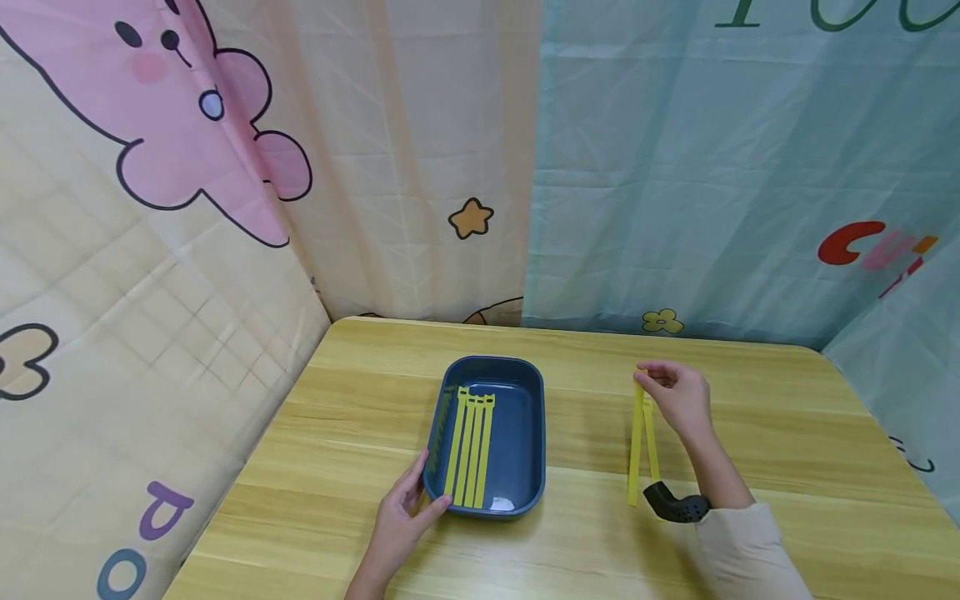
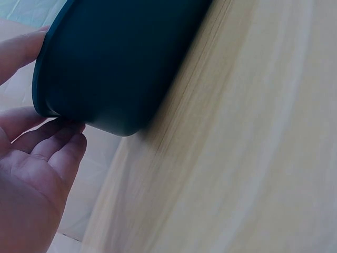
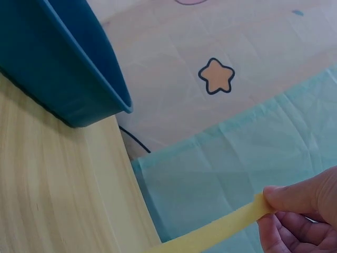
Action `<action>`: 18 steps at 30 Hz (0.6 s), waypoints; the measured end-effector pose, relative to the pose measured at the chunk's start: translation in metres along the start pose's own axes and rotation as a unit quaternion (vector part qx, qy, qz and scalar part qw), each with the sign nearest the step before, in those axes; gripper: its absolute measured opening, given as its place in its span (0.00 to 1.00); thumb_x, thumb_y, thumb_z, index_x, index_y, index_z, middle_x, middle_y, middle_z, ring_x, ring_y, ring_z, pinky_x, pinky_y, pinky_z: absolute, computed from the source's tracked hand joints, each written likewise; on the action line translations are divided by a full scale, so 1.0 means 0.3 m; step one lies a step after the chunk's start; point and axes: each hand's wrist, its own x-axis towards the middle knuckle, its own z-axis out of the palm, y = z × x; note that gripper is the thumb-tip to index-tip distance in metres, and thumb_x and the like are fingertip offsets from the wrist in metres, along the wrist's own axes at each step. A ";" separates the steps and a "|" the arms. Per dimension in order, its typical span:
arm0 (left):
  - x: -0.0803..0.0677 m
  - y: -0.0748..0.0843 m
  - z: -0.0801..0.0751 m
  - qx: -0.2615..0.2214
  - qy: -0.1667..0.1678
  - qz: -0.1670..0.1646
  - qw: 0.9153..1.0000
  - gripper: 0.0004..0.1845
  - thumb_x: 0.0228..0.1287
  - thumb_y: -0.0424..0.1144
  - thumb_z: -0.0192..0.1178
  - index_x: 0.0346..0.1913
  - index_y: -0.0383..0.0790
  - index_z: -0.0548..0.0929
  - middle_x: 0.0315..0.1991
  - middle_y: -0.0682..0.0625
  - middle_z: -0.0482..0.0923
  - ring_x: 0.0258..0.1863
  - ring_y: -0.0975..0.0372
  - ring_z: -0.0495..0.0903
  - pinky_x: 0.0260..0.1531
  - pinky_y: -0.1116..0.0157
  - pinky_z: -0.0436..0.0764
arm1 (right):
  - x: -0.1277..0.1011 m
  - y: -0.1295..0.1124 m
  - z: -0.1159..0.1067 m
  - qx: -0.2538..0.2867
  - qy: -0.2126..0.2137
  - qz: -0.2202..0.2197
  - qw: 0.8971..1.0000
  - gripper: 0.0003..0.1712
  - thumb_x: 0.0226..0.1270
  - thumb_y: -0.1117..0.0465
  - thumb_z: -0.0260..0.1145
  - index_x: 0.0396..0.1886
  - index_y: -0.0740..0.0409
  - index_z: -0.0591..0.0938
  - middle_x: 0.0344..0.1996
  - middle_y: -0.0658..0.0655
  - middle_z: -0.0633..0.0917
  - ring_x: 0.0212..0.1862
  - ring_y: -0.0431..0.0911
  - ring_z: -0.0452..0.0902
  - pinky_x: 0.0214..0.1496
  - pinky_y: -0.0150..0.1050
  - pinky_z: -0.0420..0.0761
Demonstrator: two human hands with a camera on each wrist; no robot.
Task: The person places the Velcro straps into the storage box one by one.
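Observation:
My left hand (image 1: pixel 401 517) holds the near left corner of a dark blue plastic tray (image 1: pixel 525 454), thumb at the rim and fingers against the outer wall, as the left wrist view also shows. Inside the tray several flat yellow hook-and-loop cable ties (image 1: pixel 484 454) lie side by side, slotted heads toward the far end. To the tray's right, my right hand (image 1: pixel 678 396) pinches one end of a yellow cable tie (image 1: pixel 635 454) between thumb and fingers; the strip hangs down toward the table. Beside it appears another yellow strip (image 1: pixel 652 446), its lower end hidden behind the wrist camera.
The wooden table (image 1: pixel 345 417) carries the tray left of its middle. Printed curtains (image 1: pixel 405 167) stand along its back and sides. A black wrist camera (image 1: pixel 675 504) sits at my right wrist, low over the table.

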 end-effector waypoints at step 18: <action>0.001 0.001 -0.003 -0.002 -0.001 0.002 1.000 0.39 0.54 0.33 0.66 0.67 0.29 0.58 0.67 0.34 0.51 0.65 0.46 0.55 0.59 0.66 0.59 | -0.029 -0.087 -0.029 0.041 0.012 -0.010 0.999 0.17 0.60 0.59 0.67 0.41 0.69 0.82 0.31 0.55 0.82 0.29 0.32 0.74 0.28 0.22 0.76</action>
